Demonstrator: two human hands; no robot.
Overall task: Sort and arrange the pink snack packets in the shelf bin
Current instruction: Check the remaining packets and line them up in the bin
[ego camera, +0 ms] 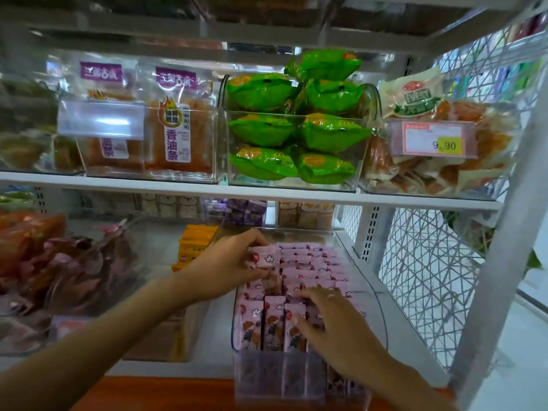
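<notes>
One pink packet (262, 256) is being pinched by the left hand (228, 265), long axis lying left-right, above the bin's (381, 310) far-left gap. Right hand (335, 321) is pressing flat, fingers relaxed, on the near upright packets (274, 324). Left hand is nearer that gap.

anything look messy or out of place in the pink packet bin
Yes. One pink packet, pinched by the left hand, lies crosswise above the rows, while the other pink packets stand in neat lines. The right hand rests flat on the front row. The clear bin itself looks undamaged.
</notes>
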